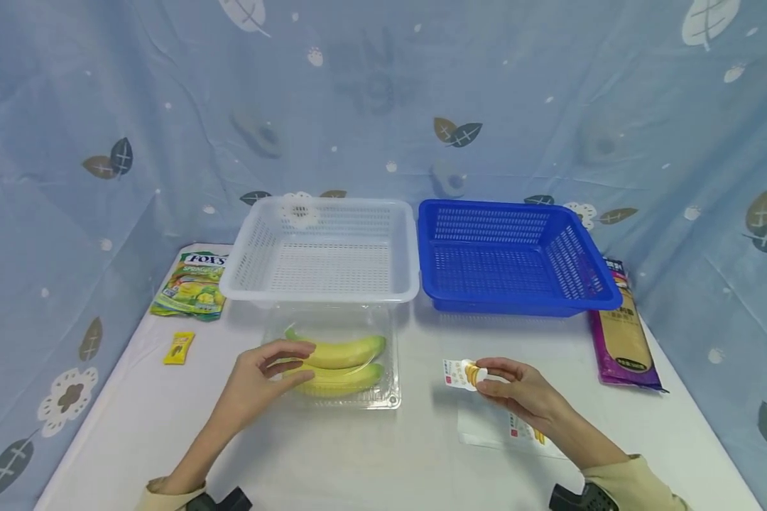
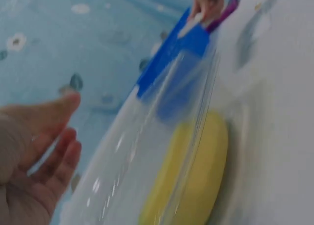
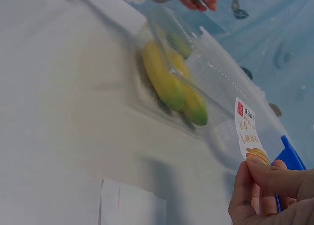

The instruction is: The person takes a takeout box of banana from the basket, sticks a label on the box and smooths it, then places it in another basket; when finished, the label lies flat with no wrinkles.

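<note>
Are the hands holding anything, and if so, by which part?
The right hand pinches a small white strip-shaped paper label by its banana-printed end; the left hand holds nothing.

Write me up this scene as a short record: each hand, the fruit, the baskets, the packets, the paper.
Left hand: holds nothing, by the container
Right hand: pinches a banana-picture label
Fruit: two bananas in a clear plastic container
Baskets: white basket left, blue basket right, behind the container
Packets, left: FOX'S packet, small yellow packet nearer
Packets, right: purple-and-gold bag beside the blue basket
Paper: white sheet on the table, partly hidden by the right hand
</note>
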`<action>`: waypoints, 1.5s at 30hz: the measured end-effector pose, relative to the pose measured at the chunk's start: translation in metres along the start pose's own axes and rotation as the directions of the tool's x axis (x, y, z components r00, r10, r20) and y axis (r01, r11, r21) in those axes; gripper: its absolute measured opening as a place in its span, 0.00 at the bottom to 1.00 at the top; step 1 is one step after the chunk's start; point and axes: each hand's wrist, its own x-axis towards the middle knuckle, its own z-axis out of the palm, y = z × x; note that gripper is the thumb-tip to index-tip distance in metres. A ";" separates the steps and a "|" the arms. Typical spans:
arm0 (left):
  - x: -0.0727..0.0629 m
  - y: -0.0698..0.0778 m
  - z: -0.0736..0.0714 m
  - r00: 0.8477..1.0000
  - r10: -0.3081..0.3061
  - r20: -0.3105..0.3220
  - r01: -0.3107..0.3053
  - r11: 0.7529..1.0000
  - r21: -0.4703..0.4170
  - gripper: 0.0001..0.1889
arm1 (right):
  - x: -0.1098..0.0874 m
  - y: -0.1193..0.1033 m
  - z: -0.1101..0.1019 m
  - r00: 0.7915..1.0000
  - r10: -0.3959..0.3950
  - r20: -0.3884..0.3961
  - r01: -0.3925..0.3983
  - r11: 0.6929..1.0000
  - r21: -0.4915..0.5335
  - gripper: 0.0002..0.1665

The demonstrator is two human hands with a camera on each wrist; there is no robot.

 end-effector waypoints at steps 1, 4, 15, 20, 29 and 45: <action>-0.001 -0.004 -0.006 0.999 0.042 0.000 -0.042 0.999 0.034 0.17 | 0.001 -0.001 0.001 1.000 0.002 0.003 -0.002 1.000 -0.003 0.17; -0.003 -0.016 -0.021 0.987 0.162 0.007 -0.161 0.977 0.143 0.19 | 0.003 -0.003 0.003 1.000 0.000 0.011 0.000 1.000 -0.008 0.17; -0.010 -0.063 -0.051 0.975 0.189 0.114 -0.215 0.929 0.302 0.28 | 0.010 -0.011 0.013 1.000 -0.003 -0.023 0.003 1.000 -0.016 0.16; -0.014 -0.068 -0.054 0.982 0.129 0.141 -0.165 0.945 0.284 0.31 | 0.015 -0.013 0.019 0.999 -0.010 -0.037 0.008 0.999 -0.046 0.18; -0.016 -0.070 -0.051 0.988 0.031 0.152 -0.069 0.965 0.252 0.33 | 0.021 -0.013 0.028 1.000 -0.009 -0.028 0.007 0.996 -0.087 0.17; -0.014 -0.066 -0.050 0.989 -0.018 0.150 -0.018 0.971 0.237 0.32 | 0.038 -0.027 0.054 0.996 -0.032 -0.083 0.013 0.975 -0.221 0.26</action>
